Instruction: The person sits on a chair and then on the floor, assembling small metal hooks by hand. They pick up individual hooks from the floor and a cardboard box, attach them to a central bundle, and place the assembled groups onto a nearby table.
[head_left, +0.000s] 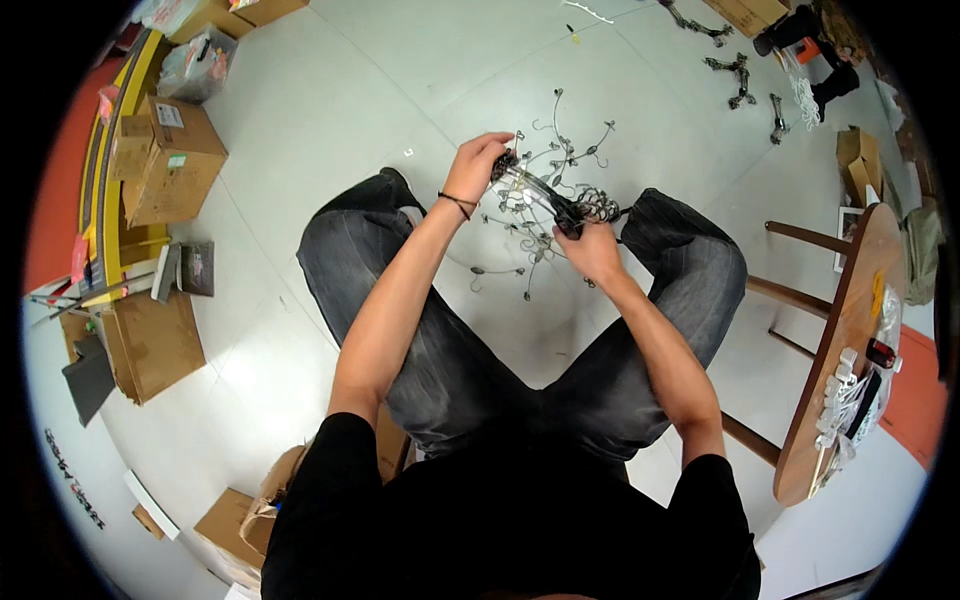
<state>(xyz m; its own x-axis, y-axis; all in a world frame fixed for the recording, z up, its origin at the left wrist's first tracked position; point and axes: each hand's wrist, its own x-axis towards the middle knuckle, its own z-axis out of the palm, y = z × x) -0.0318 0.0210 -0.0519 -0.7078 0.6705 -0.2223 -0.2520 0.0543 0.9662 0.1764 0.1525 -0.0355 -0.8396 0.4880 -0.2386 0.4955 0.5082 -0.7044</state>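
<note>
Between my knees, above the pale floor, is a dark metal ornamental piece (537, 186) with a straight stem. Many thin curling branches with small leaf shapes and hooks spread around it, and a cluster of coiled wire sits at its right end. My left hand (473, 170) is closed around the upper left end of the stem, with one finger stretched along the top. My right hand (594, 254) grips the lower right end, just below the coils. The stem slants down from left to right between the hands. Whether some branches touch the floor I cannot tell.
Several similar dark metal pieces (738, 78) lie on the floor at the far right, near black footwear (834, 92). Cardboard boxes (190, 163) and a clear plastic bin (199, 65) line the left. A round wooden table (815, 420) at the right bears white cables.
</note>
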